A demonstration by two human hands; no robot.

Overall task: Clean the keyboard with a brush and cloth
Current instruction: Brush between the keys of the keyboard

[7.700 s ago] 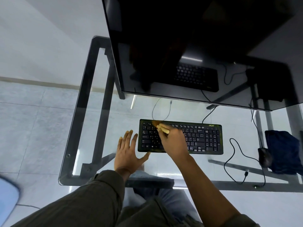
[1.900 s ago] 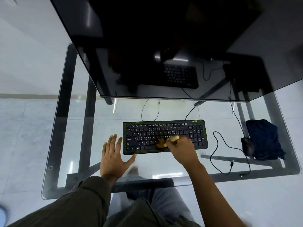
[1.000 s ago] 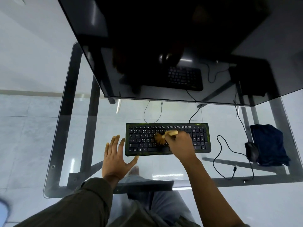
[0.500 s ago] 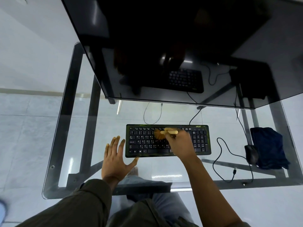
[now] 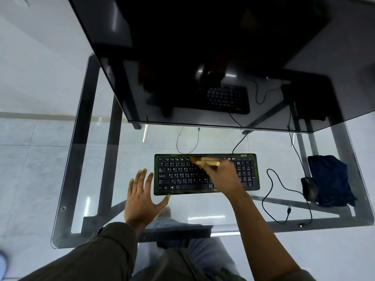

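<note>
A black keyboard (image 5: 178,175) lies on the glass desk (image 5: 81,151), in front of the monitor. My right hand (image 5: 221,175) is over the keyboard's middle and grips a small wooden-handled brush (image 5: 207,163). Its bristles rest on the top key rows, left of centre. My left hand (image 5: 142,195) lies flat on the glass with fingers spread, its thumb touching the keyboard's near left corner. A dark blue cloth (image 5: 328,179) lies crumpled at the desk's right side.
A large dark monitor (image 5: 223,57) overhangs the back of the desk. A black mouse (image 5: 309,188) sits beside the cloth, its cable (image 5: 269,191) looping across the glass right of the keyboard. The desk's dark metal frame and my legs show through the glass.
My right hand has carried the brush from the lower middle keys up to the top rows and leftward. My left hand has stayed flat beside the keyboard.
</note>
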